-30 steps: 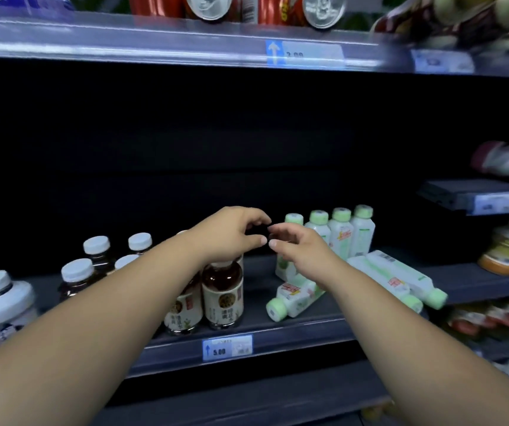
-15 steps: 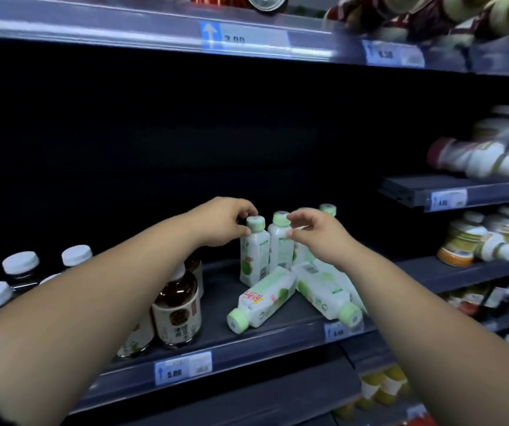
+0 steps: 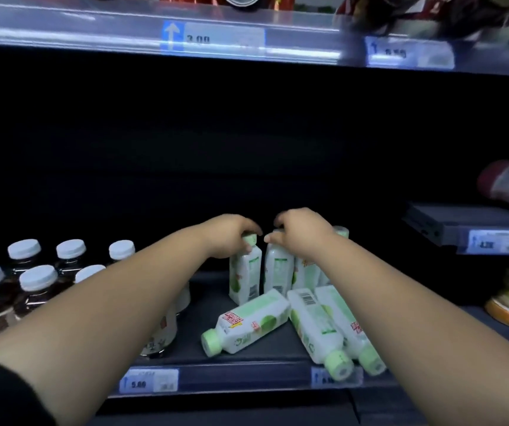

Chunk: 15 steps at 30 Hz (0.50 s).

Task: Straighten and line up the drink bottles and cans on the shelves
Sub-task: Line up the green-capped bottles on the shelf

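Observation:
Several white bottles with green caps stand in a row at the back of the dark shelf (image 3: 256, 368). My left hand (image 3: 231, 236) grips the cap end of the leftmost upright bottle (image 3: 245, 275). My right hand (image 3: 300, 235) curls over the top of the upright bottle beside it (image 3: 277, 269). In front of them lie three toppled bottles of the same kind: one (image 3: 247, 325) points its cap to the left front, two (image 3: 316, 330) (image 3: 353, 333) point their caps over the shelf's front edge.
Dark-brown bottles with white caps (image 3: 36, 290) fill the shelf's left part, behind my left forearm. Red cans stand on the shelf above (image 3: 240, 0). A shorter shelf (image 3: 462, 226) with other drinks juts out at the right. Price tags (image 3: 148, 381) line the front rail.
Both hands have moved from the brown bottles rightward to the white bottles and closed on the tops of two upright ones. The camera has come closer.

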Each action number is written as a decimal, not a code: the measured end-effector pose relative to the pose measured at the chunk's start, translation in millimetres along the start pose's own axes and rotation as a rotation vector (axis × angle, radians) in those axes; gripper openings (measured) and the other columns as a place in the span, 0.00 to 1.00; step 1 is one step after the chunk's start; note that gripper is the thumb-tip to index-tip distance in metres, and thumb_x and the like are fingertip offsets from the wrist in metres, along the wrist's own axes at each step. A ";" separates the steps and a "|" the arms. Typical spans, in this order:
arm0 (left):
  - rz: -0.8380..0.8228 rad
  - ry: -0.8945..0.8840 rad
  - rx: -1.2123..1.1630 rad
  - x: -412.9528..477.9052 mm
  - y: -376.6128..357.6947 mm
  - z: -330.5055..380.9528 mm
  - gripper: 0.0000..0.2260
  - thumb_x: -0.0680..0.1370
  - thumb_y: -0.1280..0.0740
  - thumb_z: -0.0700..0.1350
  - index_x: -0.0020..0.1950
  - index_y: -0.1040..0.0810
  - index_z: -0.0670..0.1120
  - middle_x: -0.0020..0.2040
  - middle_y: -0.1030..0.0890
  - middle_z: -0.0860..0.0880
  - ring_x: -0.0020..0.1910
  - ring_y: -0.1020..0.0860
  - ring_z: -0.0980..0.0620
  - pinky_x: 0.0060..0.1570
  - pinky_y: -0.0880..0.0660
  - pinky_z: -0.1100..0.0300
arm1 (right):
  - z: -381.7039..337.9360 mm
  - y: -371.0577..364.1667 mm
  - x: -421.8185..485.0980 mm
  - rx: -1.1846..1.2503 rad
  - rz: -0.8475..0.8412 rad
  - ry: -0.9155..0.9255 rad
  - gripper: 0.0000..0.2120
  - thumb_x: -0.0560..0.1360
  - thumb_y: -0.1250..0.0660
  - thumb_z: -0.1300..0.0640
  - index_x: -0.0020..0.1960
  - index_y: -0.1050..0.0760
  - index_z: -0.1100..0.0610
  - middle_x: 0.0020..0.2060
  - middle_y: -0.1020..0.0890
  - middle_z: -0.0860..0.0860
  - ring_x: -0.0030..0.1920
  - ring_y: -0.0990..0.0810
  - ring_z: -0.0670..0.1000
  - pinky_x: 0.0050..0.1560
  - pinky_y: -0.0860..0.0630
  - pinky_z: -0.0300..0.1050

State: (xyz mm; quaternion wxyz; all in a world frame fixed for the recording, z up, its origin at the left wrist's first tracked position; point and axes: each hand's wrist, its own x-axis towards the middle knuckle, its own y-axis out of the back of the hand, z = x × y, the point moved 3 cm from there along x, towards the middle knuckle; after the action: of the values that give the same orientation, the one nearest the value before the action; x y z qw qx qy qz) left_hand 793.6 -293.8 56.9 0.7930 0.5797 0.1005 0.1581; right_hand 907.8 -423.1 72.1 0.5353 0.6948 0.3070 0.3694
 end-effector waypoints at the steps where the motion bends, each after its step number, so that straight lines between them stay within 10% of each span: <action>1: -0.016 0.008 0.036 -0.7 4.0 -1.1 0.23 0.76 0.28 0.49 0.71 0.26 0.54 0.67 0.23 0.51 0.65 0.25 0.51 0.65 0.28 0.53 | -1.1 -1.2 2.4 -0.011 -0.019 0.001 0.21 0.74 0.31 0.38 0.60 0.21 0.51 0.51 0.18 0.52 0.49 0.20 0.54 0.46 0.21 0.47; 15: -0.024 0.055 0.010 -15.0 22.1 -32.4 0.22 0.73 0.26 0.57 0.65 0.22 0.50 0.59 0.20 0.52 0.58 0.23 0.51 0.59 0.26 0.56 | -13.6 -16.0 4.9 0.641 -0.214 0.181 0.13 0.76 0.28 0.62 0.56 0.26 0.51 0.55 0.17 0.46 0.55 0.19 0.48 0.54 0.23 0.41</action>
State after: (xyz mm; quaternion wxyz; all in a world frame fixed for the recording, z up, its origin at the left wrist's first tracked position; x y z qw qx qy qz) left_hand 765.6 -264.5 67.6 0.7888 0.5780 0.1301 0.1637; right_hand 898.5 -408.2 59.6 0.2962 0.7558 0.5246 0.2564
